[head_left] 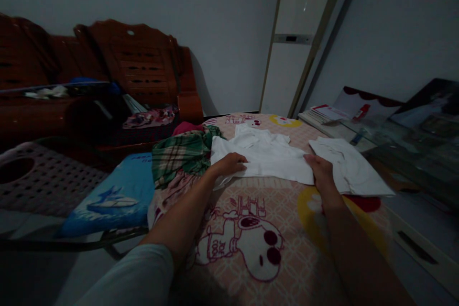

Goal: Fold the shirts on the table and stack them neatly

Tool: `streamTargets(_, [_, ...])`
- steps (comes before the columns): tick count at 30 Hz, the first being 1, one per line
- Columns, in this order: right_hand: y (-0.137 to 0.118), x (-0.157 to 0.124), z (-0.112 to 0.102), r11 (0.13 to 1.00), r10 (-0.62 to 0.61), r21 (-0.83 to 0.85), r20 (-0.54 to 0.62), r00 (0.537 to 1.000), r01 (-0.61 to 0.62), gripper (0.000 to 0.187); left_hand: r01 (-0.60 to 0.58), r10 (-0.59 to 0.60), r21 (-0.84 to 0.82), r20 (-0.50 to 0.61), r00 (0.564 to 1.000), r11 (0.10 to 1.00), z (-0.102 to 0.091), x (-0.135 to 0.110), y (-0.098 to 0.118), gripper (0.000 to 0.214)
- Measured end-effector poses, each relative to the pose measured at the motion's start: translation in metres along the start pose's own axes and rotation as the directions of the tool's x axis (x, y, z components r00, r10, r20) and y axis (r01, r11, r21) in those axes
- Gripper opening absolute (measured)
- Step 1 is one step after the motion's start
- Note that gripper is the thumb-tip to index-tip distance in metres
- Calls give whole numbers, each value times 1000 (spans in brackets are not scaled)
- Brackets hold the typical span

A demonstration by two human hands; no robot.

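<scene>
A white shirt (pixel 267 155) lies spread on a pink cartoon-print blanket (pixel 251 229) in the head view. My left hand (pixel 231 163) grips its lower left edge, fingers curled on the cloth. My right hand (pixel 321 169) pinches the shirt's lower right corner. A second white garment (pixel 349 165), folded flat, lies just right of my right hand.
A green plaid cloth (pixel 181 153) is bunched to the left of the shirt, with a blue pillow (pixel 114 196) beside it. Dark wooden chairs (pixel 139 64) stand at the back left. A glass-topped table (pixel 405 143) with papers lies to the right, and a tall white cabinet (pixel 301 33) behind.
</scene>
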State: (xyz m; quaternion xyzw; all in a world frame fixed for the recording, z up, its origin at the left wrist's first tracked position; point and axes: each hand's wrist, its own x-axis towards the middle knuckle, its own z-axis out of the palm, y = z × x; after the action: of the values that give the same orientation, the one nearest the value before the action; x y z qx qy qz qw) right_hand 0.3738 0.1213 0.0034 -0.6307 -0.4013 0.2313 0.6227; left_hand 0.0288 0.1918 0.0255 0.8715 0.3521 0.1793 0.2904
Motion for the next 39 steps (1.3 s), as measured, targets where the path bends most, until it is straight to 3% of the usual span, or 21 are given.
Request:
streamTargets(3, [1, -4, 3, 970, -44, -233, 131, 990, 74, 38, 29, -39, 194, 46, 998, 981, 6, -2, 10, 50])
streamTargets(5, [-1, -7, 5, 961, -38, -267, 144, 989, 76, 36, 41, -72, 340, 77, 994, 940, 8, -5, 17, 68])
streamTargets(8, [-10, -8, 2, 995, 2, -99, 43, 999, 3, 35, 76, -103, 498, 27, 994, 864, 7, -11, 21, 75])
streamTargets(12, [-18, -4, -8, 985, 14, 175, -93, 996, 2, 28, 162, -126, 527, -104, 987, 835, -6, -14, 14, 79])
streamTargets(18, [-16, -1, -16, 971, 55, 239, -117, 992, -26, 26, 128, -36, 356, -254, 966, 926, -34, -19, -3, 65])
streamTargets(23, [-14, 0, -16, 976, 46, 217, -130, 990, -17, 25, 186, -68, 263, -401, 913, 947, -46, -23, -17, 59])
streamTargets(26, [-12, 2, -17, 973, 46, 229, -141, 989, -13, 25, 154, -71, 163, -424, 903, 975, -51, -24, -24, 48])
streamTargets(29, [-15, 2, -18, 966, 92, 251, -86, 992, -68, 26, 70, -92, -75, -356, 930, 995, -57, -27, -23, 30])
streamTargets(33, [-34, -2, -29, 951, 191, 236, 57, 980, -200, 31, 53, -110, -403, -119, 987, 914, -69, -39, -7, 19])
streamTargets(35, [-44, -4, -39, 954, 221, 175, 134, 966, -243, 33, 74, -102, -473, -34, 994, 878, -77, -46, 4, 17])
streamTargets(37, [-52, -5, -52, 961, 243, 77, 233, 942, -267, 32, 75, -98, -509, -18, 995, 857, -83, -52, 14, 17])
streamTargets(39, [-55, -5, -65, 964, 265, -82, 362, 894, -253, 31, 81, -91, -528, 6, 996, 846, -88, -56, 21, 19])
